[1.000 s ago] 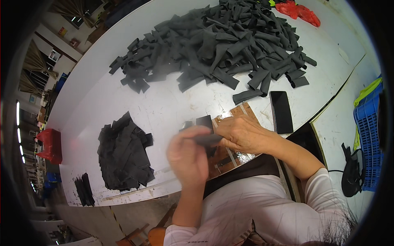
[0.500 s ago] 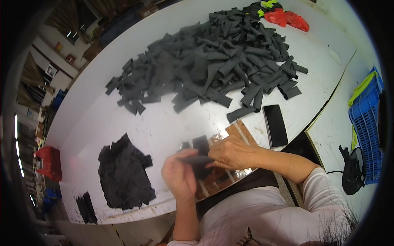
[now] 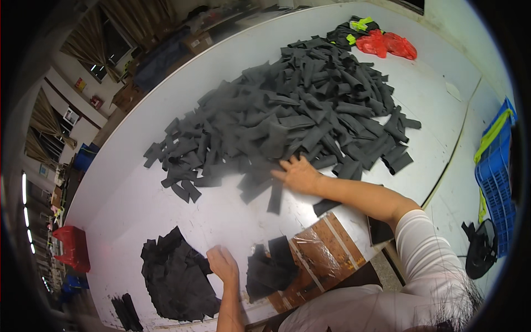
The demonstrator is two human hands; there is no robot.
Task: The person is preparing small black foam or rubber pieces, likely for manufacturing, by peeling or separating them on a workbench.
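My right hand (image 3: pixel 301 176) reaches over the near edge of a large heap of dark grey fabric pieces (image 3: pixel 337 108), its fingers spread and touching or just above them. My left hand (image 3: pixel 224 264) rests low over the white table, fingers loosely bent with nothing visible in them. Just left of it lies a flat pile of black pieces (image 3: pixel 177 279). To its right, a smaller stack of black pieces (image 3: pixel 271 271) sits on the left part of a brown board (image 3: pixel 326 249) with pale strips and shiny clear film.
A dark phone (image 3: pixel 380 230) is partly hidden under my right forearm. A red bag (image 3: pixel 387 44) lies at the far right, a red container (image 3: pixel 73 248) at the left edge. Dark strips (image 3: pixel 127 311) lie front left; a blue basket (image 3: pixel 495 180) stands right.
My hands have parted from above the board. The right has moved forward to the heap, the left down to the table between the two black piles. The view has shifted.
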